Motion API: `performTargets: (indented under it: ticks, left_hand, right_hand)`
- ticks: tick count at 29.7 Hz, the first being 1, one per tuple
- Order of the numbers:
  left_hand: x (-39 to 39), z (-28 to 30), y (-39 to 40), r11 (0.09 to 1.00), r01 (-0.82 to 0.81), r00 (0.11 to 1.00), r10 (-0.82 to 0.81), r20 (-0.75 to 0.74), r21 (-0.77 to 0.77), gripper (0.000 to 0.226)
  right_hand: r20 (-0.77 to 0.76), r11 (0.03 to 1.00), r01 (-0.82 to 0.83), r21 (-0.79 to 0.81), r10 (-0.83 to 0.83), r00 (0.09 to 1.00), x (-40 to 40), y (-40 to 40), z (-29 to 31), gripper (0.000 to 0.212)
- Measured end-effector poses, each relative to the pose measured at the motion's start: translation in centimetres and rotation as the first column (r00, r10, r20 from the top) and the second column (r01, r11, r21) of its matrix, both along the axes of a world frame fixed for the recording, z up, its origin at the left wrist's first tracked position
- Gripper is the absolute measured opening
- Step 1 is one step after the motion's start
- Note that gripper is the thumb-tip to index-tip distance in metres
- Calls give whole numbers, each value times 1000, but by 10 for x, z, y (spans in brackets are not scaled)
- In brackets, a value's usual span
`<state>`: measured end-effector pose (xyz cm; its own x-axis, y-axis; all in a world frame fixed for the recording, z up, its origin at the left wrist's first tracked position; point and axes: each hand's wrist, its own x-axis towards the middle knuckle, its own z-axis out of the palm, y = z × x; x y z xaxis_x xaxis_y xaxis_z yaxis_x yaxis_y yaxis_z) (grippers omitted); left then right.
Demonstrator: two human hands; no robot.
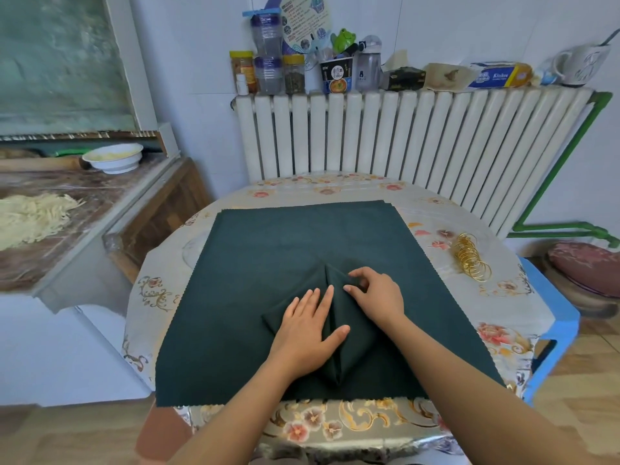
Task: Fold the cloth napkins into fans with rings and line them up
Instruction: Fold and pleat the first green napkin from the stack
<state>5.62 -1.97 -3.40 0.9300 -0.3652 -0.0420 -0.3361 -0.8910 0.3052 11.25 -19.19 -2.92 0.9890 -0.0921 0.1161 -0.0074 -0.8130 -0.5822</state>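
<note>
Napkin, half-folded, lies on the stacked flat napkins; your left hand presses it flat-fingered, your right hand pinches its far fold.

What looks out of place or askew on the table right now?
Nothing is spilled or damaged. The gold rings lie in a loose heap at the table's right side, not on any napkin. The folded napkin under the left hand and right hand sits on the stack of flat napkins, whose far edges are slightly staggered.
</note>
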Motion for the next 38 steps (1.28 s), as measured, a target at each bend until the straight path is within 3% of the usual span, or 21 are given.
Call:
performTargets:
  ticks: [10,14,18,22,25,27,30,38]
  left_hand:
    - [1,-2,-2,986,43,999,-47,17,161,55]
    - [0,-1,-2,984,49,999,-49,-8,171,55]
    - [1,0,-2,982,58,998,-54,-26,179,55]
    - [3,1,-2,983,64,996,-52,-75,170,53]
    - [5,6,-3,990,66,990,-49,-133,128,50]
    - [9,10,-3,991,75,982,-53,-183,115,50]
    - [14,16,-2,987,95,964,-60,-259,128,53]
    - [15,29,2,989,108,945,-72,-319,98,54]
  right_hand:
    - [149,984,-39,-173,66,987,4,6,-15,32]
    - [199,998,40,54,-50,979,-14,6,-1,25]
    - [219,944,-38,328,-37,975,-67,14,14,14]
    - [150,919,-79,387,22,989,-123,26,12,14]
    - [140,939,-162,302,125,982,-145,32,3,11]
    - [186,962,-222,160,192,964,-151,33,-2,7]
    - [236,965,-262,-20,260,937,-151,33,-10,20]
    - [254,905,-357,-231,411,876,-139,30,-9,12]
